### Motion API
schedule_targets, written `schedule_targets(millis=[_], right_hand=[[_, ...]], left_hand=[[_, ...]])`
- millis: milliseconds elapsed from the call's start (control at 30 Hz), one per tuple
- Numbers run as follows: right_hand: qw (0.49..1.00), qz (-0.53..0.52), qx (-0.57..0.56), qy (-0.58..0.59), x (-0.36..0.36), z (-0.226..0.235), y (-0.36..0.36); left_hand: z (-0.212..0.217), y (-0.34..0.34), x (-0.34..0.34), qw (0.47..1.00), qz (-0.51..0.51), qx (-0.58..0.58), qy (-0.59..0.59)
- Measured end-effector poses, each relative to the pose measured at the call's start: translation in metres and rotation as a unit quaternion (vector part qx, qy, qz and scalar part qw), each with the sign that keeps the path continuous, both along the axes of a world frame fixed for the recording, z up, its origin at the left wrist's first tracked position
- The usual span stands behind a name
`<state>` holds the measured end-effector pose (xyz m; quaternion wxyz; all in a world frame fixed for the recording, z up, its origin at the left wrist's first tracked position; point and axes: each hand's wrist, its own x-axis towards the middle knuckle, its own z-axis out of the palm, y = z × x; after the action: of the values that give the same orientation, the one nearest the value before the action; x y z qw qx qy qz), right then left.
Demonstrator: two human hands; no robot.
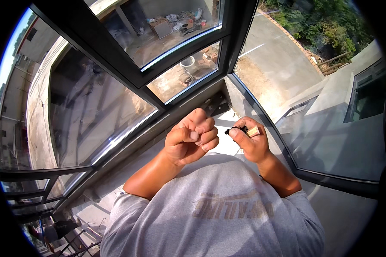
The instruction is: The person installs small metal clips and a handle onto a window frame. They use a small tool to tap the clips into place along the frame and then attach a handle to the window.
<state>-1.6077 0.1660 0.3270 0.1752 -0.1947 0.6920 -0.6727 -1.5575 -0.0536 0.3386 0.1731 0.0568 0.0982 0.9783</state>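
Observation:
In front of my chest my left hand [191,136] is closed, its fingers curled in and the thumb pressed against them. Whatever may be inside that hand is hidden. Just to its right, my right hand [255,143] is closed around a small black piece [232,130] that pokes out past the thumb toward the left hand. A small pale yellow block with a reddish edge [253,131] shows between the fingers of the same hand. The exact kind of both pieces is too small to tell. The two hands are apart.
Dark window frames [143,79] with glass panes meet in a corner ahead of me. A low sill [128,143] runs along the left. Tools and metal bars [58,231] lie at the lower left. Outside are a concrete yard [278,51], rubble and a white bucket [187,61].

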Motion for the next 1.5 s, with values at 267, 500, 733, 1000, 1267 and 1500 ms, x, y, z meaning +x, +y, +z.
schedule_targets(millis=[267, 500, 733, 1000, 1267, 1500], right_hand=[[0.999, -0.04, -0.006, 0.004, -0.045, 0.013, -0.043], [0.998, -0.042, -0.031, -0.032, -0.079, 0.018, -0.094], [0.996, 0.023, -0.067, 0.045, -0.139, 0.011, -0.125], [0.904, 0.194, -0.117, 0.362, -0.205, -0.018, -0.176], [0.885, 0.266, -0.149, 0.351, -0.231, -0.021, -0.188], [0.918, 0.284, -0.224, 0.161, -0.224, -0.02, -0.185]], left_hand=[[-0.003, -0.047, -0.065, 0.998, -0.048, 0.038, 0.029], [-0.013, -0.093, -0.106, 0.998, -0.03, 0.046, 0.035], [-0.041, -0.093, -0.139, 0.989, 0.1, -0.099, -0.038], [-0.044, -0.052, -0.176, 0.974, 0.115, 0.078, -0.182], [-0.057, -0.031, -0.182, 0.947, 0.305, -0.022, -0.103], [-0.068, -0.045, -0.173, 0.925, 0.318, 0.129, -0.162]])
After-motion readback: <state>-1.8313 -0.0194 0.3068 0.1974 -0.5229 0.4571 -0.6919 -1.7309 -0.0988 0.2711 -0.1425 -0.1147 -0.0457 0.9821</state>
